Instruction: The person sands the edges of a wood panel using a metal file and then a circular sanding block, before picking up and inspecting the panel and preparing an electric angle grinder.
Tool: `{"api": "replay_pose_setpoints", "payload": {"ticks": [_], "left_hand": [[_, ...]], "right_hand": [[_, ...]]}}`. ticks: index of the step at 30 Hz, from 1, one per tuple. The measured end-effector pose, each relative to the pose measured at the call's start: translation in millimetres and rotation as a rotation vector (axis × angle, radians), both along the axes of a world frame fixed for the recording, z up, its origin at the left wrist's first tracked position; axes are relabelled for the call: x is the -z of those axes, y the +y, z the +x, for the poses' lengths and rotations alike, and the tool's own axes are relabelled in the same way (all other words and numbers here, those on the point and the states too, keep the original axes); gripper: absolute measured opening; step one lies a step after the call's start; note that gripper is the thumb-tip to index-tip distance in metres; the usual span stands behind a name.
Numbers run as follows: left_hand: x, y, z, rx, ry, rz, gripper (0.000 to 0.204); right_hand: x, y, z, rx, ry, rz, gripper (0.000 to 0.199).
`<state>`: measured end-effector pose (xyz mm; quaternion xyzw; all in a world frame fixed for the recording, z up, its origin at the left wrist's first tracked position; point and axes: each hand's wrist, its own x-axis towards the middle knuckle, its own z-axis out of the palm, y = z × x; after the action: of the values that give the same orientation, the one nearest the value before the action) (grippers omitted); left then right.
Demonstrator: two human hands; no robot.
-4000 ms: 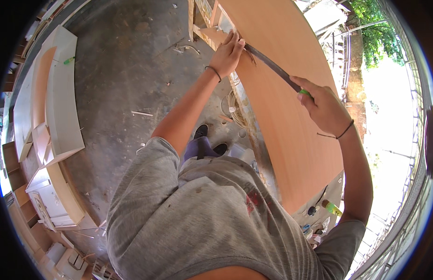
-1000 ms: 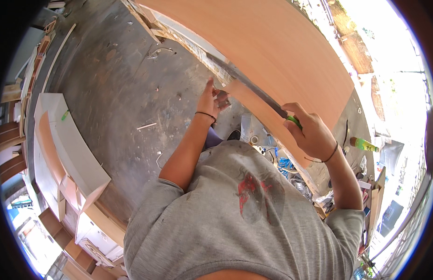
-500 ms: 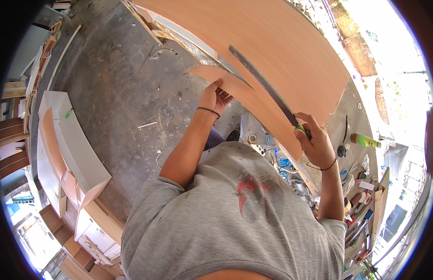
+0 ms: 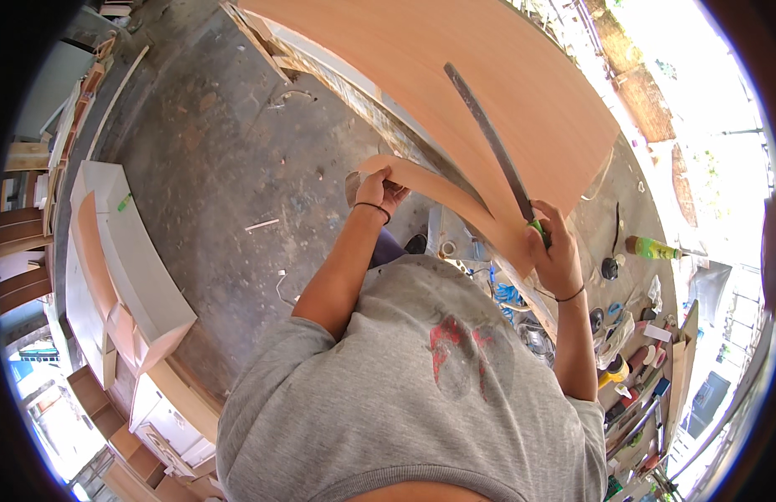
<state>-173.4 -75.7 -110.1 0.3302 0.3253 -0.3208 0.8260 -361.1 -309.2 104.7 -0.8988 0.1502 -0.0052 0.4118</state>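
My left hand (image 4: 381,192) pinches the free end of a thin, wood-coloured veneer strip (image 4: 442,186), which bends in an arc toward my right hand. At its other end the strip meets the large wood-faced panel (image 4: 488,58) near my right hand. My right hand (image 4: 557,251) grips the green handle (image 4: 536,226) of a long, narrow, dark metal blade (image 4: 491,134). That blade slants up and away over the panel, its far tip pointing to the back. Whether it touches the panel, I cannot tell.
Under the panel runs a rough wooden frame edge (image 4: 354,109). To the right lie a green bottle (image 4: 656,249) and several tools. A blue cord (image 4: 509,295) and a tape roll (image 4: 448,248) sit below the panel. A white box-shaped piece (image 4: 137,251) stands at left on the concrete floor (image 4: 229,151).
The blade has swung to the right and more upright, away from the strip. My left hand has moved slightly down, and the strip now arcs further from the panel edge.
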Motion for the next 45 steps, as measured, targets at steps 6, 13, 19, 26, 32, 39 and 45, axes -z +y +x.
{"api": "replay_pose_setpoints", "payload": {"ticks": [6, 13, 19, 26, 32, 39, 45], "left_hand": [[59.1, 28.9, -8.2, -0.143, 0.000, -0.056, 0.026], [77.1, 159.9, 8.7, -0.119, -0.007, 0.217, 0.027], [64.6, 166.5, 37.1, -0.199, -0.144, 0.178, 0.025], [177.2, 90.8, 38.6, 0.082, -0.020, 0.112, 0.033], [141.2, 21.0, 26.1, 0.237, -0.300, 0.712, 0.050], [-61.2, 6.3, 158.7, -0.523, -0.816, 0.659, 0.054], [-52.0, -10.8, 307.8, -0.734, -0.808, 0.617, 0.074]], "right_hand": [[1.0, -6.2, -0.4, 0.000, 0.012, 0.003, 0.037], [7.2, -9.7, -3.6, 0.065, 0.018, 0.111, 0.038], [-6.9, -9.5, 8.9, 0.063, 0.003, 0.219, 0.041], [-46.8, 5.1, 49.1, -0.040, -0.004, 0.182, 0.045], [-108.3, 22.5, 103.1, -0.258, 0.252, -0.252, 0.043], [-160.3, 93.1, 237.5, -0.406, 0.483, -0.376, 0.046], [-163.7, 140.7, 297.2, -0.566, 0.495, -0.526, 0.041]]}}
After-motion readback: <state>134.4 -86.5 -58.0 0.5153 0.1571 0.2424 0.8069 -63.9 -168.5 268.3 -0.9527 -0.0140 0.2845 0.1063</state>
